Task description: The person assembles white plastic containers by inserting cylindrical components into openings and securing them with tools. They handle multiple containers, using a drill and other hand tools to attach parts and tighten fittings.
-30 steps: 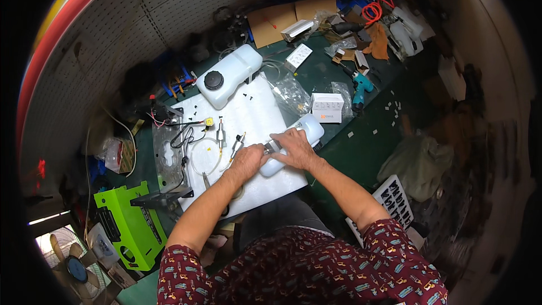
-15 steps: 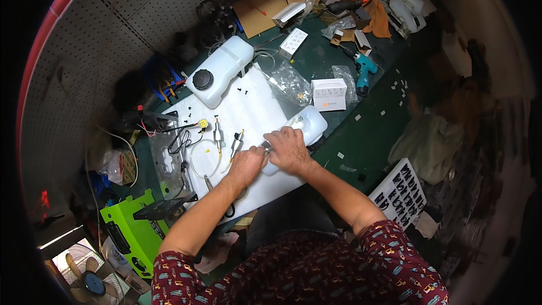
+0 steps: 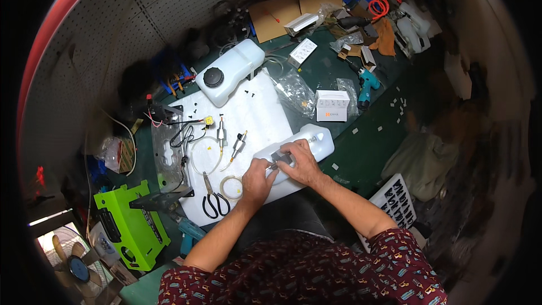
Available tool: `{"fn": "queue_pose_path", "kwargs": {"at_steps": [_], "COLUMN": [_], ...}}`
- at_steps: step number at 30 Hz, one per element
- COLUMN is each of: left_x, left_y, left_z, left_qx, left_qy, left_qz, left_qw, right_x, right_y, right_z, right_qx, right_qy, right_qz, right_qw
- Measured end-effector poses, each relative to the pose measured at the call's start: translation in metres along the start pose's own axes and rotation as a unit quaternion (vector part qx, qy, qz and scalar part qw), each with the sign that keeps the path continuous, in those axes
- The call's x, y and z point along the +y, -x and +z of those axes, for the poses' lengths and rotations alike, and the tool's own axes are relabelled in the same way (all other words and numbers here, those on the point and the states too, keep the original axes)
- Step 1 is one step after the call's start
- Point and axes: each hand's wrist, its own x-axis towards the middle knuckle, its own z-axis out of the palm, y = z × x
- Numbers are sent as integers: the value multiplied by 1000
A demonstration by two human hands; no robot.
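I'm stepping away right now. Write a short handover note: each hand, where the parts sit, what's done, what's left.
Left hand: fingers on a small grey fitting on the white tank.
Right hand: pressing the same fitting from above; grip unclear.
Tank lies on its side on the white sheet.
Scissors, clear tubing and two small pumps lie to the left.
Done: fitting is at the tank.
Left: whether it is seated cannot be told; check.

1. Bright overhead light on the white sheet (image 3: 254,107), close to glare beside the white tank (image 3: 231,70).
2. Dim and murky toward the right rim; black beyond the fisheye circle.
3. Soft, short shadows under the hands.
4. Straight edges bent strongly near the rim.
5. Sharp centre, smeared periphery.
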Motion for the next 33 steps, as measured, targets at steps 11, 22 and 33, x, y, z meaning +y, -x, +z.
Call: {"fn": "queue_pose_path", "kwargs": {"at_steps": [11, 22, 33], "left_x": [-19, 3, 3], "left_y": [46, 25, 33], "left_z": [29, 35, 51], "left_qx": [36, -77, -5], "left_qy": [127, 546, 508], "left_qz": [-140, -461, -417], "left_qw": [981, 695, 754], "right_x": [-45, -38, -20], "right_y": [31, 36, 43], "right_z": [11, 12, 27], "right_qx": [60, 60, 117], "right_qy": [107, 149, 58], "right_qz": [243, 281, 251], "right_qw": [962, 946, 959]}}
